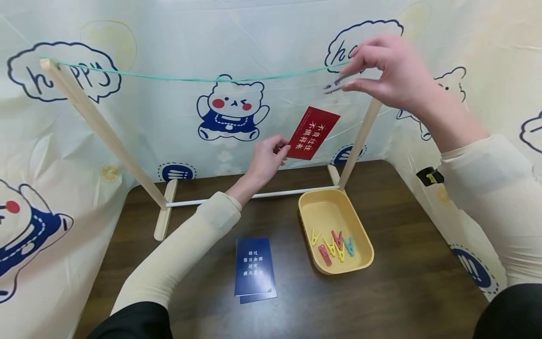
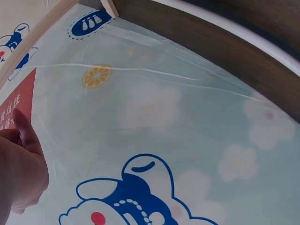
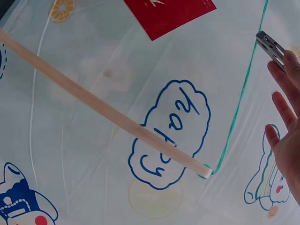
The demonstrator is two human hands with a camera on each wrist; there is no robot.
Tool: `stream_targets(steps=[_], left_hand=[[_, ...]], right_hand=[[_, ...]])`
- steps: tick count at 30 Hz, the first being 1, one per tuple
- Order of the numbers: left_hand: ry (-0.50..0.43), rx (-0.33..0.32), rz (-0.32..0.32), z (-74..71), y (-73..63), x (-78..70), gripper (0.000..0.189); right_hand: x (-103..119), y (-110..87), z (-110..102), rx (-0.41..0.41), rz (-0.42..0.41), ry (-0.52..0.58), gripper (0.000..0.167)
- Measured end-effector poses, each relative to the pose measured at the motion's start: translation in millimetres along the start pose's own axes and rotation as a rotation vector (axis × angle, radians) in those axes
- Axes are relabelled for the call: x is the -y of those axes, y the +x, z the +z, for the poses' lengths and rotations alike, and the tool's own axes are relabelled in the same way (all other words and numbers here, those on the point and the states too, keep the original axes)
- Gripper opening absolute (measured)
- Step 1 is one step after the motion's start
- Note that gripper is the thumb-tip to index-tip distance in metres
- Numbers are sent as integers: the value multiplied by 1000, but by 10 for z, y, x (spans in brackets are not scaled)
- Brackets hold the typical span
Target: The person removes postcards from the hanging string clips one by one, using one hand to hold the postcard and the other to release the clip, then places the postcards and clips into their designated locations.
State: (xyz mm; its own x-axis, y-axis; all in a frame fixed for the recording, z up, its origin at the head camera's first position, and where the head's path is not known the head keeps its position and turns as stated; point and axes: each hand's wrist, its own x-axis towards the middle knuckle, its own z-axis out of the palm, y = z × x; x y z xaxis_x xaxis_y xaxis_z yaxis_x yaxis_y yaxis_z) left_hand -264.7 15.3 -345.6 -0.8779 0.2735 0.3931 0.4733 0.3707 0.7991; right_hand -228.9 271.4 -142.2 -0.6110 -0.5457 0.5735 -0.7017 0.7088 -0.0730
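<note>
My left hand pinches a red card with white writing by its lower left corner, between thumb and fingers. The card is tilted and hangs in the air below a green string. Higher up on the right, my right hand pinches a grey clothespin between thumb and index finger, its tip pointing left, just under the string. In the right wrist view the clothespin's tip overlaps the string, and the other fingers are spread loosely.
A wooden frame with a left post, a right post and a white bottom rod carries the string. A yellow tray holds several coloured clothespins. Blue cards lie stacked on the dark table.
</note>
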Motion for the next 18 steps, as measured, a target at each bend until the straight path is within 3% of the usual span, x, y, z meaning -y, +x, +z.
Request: stream_targets(steps=[11, 18], left_hand=[[-57, 5, -27, -97, -207, 69, 12], [-70, 36, -67, -166, -435, 224, 9]], right_hand=[[-89, -338, 363, 80, -78, 88, 26], [-105, -615, 623, 162, -82, 105, 27]])
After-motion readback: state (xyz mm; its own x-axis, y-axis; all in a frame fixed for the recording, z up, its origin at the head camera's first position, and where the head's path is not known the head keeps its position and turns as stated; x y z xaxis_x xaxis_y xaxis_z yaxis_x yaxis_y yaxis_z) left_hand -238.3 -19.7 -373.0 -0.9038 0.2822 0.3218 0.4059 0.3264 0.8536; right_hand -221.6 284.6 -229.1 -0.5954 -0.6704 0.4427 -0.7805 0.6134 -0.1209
